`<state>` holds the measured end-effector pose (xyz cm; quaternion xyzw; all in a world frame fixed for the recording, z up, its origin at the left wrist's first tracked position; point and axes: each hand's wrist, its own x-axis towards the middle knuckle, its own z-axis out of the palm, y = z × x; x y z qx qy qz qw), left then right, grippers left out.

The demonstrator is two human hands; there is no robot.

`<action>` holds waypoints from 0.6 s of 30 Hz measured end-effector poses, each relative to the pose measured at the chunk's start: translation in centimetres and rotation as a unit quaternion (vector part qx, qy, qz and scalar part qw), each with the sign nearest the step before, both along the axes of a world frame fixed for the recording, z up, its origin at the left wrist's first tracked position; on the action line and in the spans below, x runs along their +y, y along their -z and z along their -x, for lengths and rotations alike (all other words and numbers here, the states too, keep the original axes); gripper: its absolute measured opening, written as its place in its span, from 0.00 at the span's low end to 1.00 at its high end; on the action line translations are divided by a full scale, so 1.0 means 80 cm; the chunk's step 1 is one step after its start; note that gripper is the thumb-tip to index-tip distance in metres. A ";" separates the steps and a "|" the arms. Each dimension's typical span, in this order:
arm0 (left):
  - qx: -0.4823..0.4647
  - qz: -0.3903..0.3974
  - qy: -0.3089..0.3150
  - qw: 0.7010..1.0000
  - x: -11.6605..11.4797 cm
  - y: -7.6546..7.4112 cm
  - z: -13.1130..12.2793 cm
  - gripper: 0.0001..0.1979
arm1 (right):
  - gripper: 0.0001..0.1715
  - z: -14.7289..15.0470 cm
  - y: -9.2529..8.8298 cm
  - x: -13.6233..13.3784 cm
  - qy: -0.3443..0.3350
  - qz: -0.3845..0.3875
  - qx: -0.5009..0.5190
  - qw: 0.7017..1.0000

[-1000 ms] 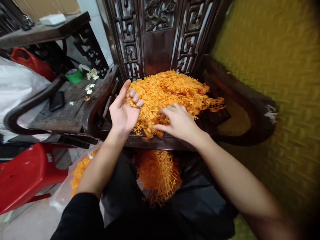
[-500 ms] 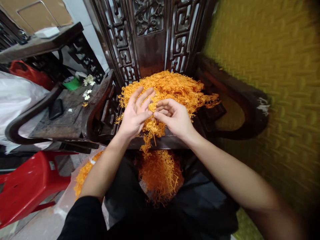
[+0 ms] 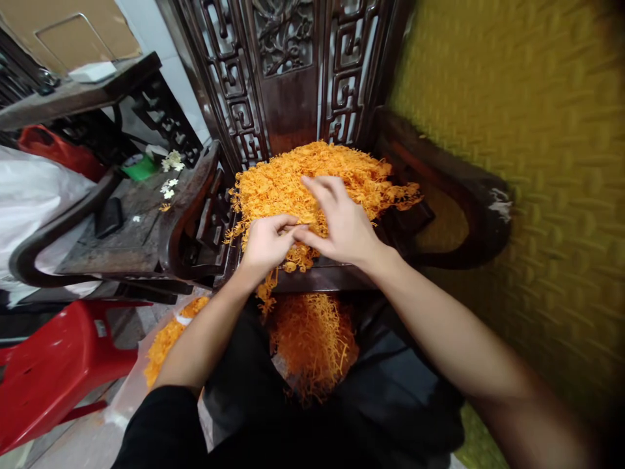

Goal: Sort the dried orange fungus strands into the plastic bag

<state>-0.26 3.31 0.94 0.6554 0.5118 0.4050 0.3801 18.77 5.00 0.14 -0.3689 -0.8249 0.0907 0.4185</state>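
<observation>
My left hand (image 3: pixel 269 246) is closed, its fingers curled in a pinch in front of the orange heap. A strand of small orange, flower-like pieces (image 3: pixel 266 293) hangs below it over the seat's front edge; the pinched part is hidden. My right hand (image 3: pixel 347 225) has its thumb tip against the left fingertips, while its other fingers stretch apart over the heap. Behind both hands, the heap of orange pieces (image 3: pixel 278 179) covers much of the dark wooden seat (image 3: pixel 322 279). Between my knees is a bundle of thin orange stems (image 3: pixel 312 345).
A carved chair back (image 3: pixel 293 104) rises behind the heap, with a curved armrest (image 3: pixel 469 176) at right. On the side table at left are green tape (image 3: pixel 139 167), a dark phone-like object (image 3: pixel 108 217) and white flowers (image 3: pixel 170 170). A red stool (image 3: pixel 58 371) and bagged orange pieces (image 3: pixel 161 345) stand lower left.
My left hand has turned over from palm-up with spread fingers to a curled pinch. The right fingers have lifted and spread. The hanging strand has shifted left, and the small piece between my fingertips is hidden.
</observation>
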 end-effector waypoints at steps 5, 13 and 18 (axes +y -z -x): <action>0.082 -0.030 0.038 0.995 -0.002 -0.007 0.010 0.04 | 0.32 0.000 0.002 0.016 -0.013 -0.046 -0.175 0.983; 0.120 -0.051 0.028 0.991 -0.006 -0.012 0.020 0.07 | 0.28 0.001 0.011 0.017 -0.041 -0.013 -0.159 0.986; 0.060 0.029 0.019 0.998 -0.013 -0.026 0.015 0.07 | 0.22 0.014 0.012 0.011 -0.020 0.025 -0.035 0.999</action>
